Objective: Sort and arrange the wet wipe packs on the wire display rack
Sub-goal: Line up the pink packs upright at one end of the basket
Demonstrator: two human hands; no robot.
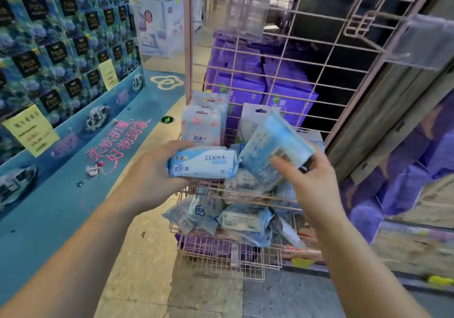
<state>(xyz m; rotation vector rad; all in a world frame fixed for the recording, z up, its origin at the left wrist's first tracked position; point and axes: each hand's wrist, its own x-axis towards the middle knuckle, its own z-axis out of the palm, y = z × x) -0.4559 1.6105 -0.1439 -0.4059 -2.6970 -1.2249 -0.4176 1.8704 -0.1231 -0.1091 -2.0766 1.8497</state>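
Shop aisle, tan floor (147, 256) with a teal printed strip, wall of blue-flowered boxes (61, 42) at left. Pink wire display rack (282, 59) straight ahead, purple packs (258, 89) stacked behind its grid. Left hand (149, 172) curled round a white-and-blue wet wipe pack (204, 163), held level over the upper basket's front edge. Right hand (312, 182) pinching a tilted pale-blue pack (272, 150), thumb on its face, just right of the first and above the same basket. Two hanging pouches (202, 123) upright at the basket's back left. Lower basket (228, 261) heaped with loose blue wipe packs (243, 219) lying at all angles.
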